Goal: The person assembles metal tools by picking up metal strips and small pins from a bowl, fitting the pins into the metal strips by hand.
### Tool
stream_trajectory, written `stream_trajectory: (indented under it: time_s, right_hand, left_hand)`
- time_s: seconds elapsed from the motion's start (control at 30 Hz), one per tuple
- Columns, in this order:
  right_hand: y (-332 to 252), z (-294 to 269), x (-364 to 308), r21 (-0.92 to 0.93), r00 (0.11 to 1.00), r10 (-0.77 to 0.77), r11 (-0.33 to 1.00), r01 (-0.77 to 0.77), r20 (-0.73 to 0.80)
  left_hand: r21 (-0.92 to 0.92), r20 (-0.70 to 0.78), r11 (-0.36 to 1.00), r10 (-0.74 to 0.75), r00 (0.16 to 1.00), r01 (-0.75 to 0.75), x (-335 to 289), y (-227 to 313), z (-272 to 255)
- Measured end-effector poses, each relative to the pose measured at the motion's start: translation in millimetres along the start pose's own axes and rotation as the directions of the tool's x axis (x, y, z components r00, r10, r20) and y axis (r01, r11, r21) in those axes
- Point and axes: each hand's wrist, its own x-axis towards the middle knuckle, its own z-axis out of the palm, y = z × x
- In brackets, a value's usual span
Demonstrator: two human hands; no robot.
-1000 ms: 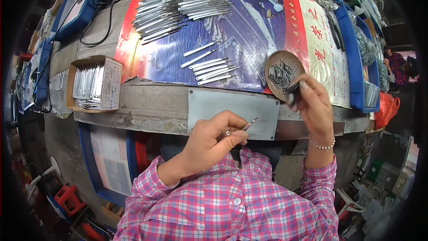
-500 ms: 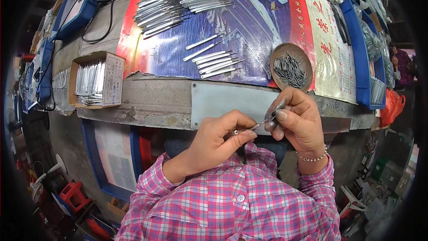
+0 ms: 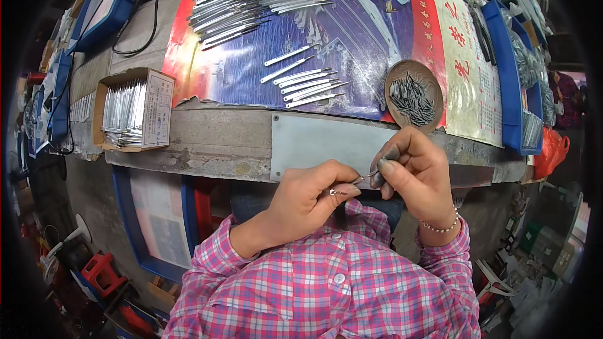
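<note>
We're seeing a slim, shiny, silvery metal handle (image 3: 360, 181), mostly hidden, slanting up from left hand (image 3: 308, 193) to right hand (image 3: 416, 172) at the near edge of the worktop (image 3: 220, 135). Left is pinching it, thumb toward curled index; right is pinching at the other end, thumb against fingertips. We're not able to tell if a separate small part is in there. Just beyond, a brown bowl (image 3: 433, 81) is holding dark pointed slivers (image 3: 411, 98); similar loose handles (image 3: 301, 86) are lying on the poster (image 3: 220, 81).
</note>
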Motion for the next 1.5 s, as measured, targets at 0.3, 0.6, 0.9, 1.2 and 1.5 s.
stream_trajectory:
  time_s: [0.3, 0.6, 0.9, 1.2, 1.5]
  right_hand:
    - [5.1, 5.2, -1.8, -0.168, 0.988, -0.148, 0.976, 0.140, -0.038]
    - [-1.1, -1.7, 1.6, -0.534, 0.956, -0.274, 0.794, 0.288, 0.109]
    - [27.4, -30.2, -4.1, -0.320, 0.936, -0.352, 0.890, 0.325, -0.026]
    - [83.2, -56.8, -37.1, -0.787, 0.683, -0.692, 0.547, 0.284, -0.235]
    - [86.2, -59.1, -26.0, -0.854, 0.618, -0.785, 0.350, 0.385, -0.043]
  left_hand:
    - [0.131, -0.025, 0.987, 0.095, 0.995, -0.091, 4.0, 4.6, -3.8]
    - [0.170, 0.045, 0.984, 0.046, 0.998, -0.053, 8.9, 14.6, -10.1]
    - [0.622, -0.187, 0.773, 0.297, 0.936, -0.121, 109.3, 42.1, -71.6]
    - [0.976, -0.045, 0.214, 0.367, 0.929, -0.037, 281.0, -29.2, -168.7]
    - [0.932, -0.047, 0.363, 0.170, 0.984, -0.018, 306.2, -21.7, -185.5]
